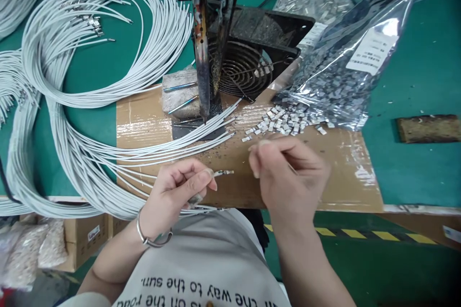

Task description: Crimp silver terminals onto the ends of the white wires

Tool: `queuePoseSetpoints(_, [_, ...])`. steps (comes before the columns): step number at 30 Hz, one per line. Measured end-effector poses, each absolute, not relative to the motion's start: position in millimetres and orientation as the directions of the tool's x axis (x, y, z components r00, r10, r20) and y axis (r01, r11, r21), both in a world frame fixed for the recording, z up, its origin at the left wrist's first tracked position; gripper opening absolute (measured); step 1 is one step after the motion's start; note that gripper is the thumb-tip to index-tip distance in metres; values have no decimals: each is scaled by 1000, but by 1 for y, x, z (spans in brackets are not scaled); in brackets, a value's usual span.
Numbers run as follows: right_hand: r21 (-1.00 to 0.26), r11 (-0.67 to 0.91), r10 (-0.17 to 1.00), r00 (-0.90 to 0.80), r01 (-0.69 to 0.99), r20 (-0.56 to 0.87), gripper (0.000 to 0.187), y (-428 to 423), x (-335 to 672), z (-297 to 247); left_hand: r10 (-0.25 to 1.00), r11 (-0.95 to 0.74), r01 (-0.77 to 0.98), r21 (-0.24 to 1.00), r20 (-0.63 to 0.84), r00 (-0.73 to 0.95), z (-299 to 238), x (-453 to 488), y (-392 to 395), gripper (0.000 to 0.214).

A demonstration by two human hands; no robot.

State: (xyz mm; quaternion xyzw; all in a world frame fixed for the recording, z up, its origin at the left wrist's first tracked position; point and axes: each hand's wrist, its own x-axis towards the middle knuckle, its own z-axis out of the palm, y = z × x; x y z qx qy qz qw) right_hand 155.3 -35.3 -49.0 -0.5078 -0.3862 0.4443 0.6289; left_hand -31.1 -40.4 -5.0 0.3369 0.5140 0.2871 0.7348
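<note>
My left hand is closed in a pinch on a white wire whose end carries a small metal terminal, which points right. My right hand hovers just right of that tip, blurred, with fingers curled together; whether anything is in them stays hidden. Both hands are above a brown cardboard sheet taped to the green table. A bundle of white wires sweeps from the left across the cardboard. A loose heap of small metal terminals lies just beyond my right hand.
An upright soldering tool stands over a black fan at the cardboard's far edge. A clear bag of terminals lies at the right. More looped white wires cover the far left. A brown block sits at the right. Boxes lie below the table.
</note>
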Motion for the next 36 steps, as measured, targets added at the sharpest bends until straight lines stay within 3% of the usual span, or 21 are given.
queuePoseSetpoints(2, [-982,29,953,302,-187,-29,18,-37,156,-50,786,595,-94,798,-553,277,-5,-31,-41,31])
queuePoseSetpoints(7, [-959,-129,991,-5,-254,-132,16,-46,148,-40,848,513,-111,851,-482,221,-7,-29,-41,26])
queuePoseSetpoints(21, [-988,-8,998,64,-157,-18,27,-51,145,-30,893,429,-57,902,-414,177,-8,-22,-42,24])
queuePoseSetpoints(29, [-911,-211,977,-50,-355,-207,7,-45,150,-33,912,363,99,927,-375,167,0,-18,-40,18])
queuePoseSetpoints(33, [-924,-291,954,-146,-249,-261,10,-40,160,-28,890,389,164,907,-415,188,1,-18,-40,21])
queuePoseSetpoints(36, [-972,-218,968,-148,-83,-205,12,-38,165,-21,873,422,178,889,-452,183,0,-20,-40,20])
